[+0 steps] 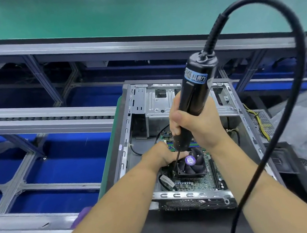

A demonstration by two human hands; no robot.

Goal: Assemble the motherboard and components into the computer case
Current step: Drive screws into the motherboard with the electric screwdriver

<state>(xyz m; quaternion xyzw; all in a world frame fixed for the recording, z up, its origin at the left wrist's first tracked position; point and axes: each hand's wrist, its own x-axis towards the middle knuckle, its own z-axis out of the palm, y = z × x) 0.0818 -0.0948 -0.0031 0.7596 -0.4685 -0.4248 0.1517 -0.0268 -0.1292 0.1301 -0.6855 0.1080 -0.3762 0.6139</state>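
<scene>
**Cooler fastening in progress inside open case**

Landmark for all positions: the computer case (pixel 129 117), lying open on its side.

Left of the case, a roller conveyor frame (pixel 41 119) is running over blue panels. No writing is legible there.

At the case's left wall, the left hand (pixel 160 154) is reaching in, fingers resting against the near-left edge of the cooler fan (pixel 191 163); how far the fingers are curled I cannot tell, as the tool is partly hiding them.

In the lower half of the case, the motherboard (pixel 194 184) is sitting flat on the floor, with the fan mounted on it. The fan hub is carrying a purple round label; its print is too small to read.

Above the case's centre, the right hand (pixel 194 122) is wrapping fully round the electric screwdriver (pixel 194 91), whose bit is angling down to the fan's left corner. A blue label near the tool's top bears a code square and characters I cannot read reliably. Its black cable (pixel 296 48) is arcing right of the case.

Judgement: the board is stiff but fragile; it should be handled by its edges, never by components. The fan blades appear light and easily damaged.
</scene>
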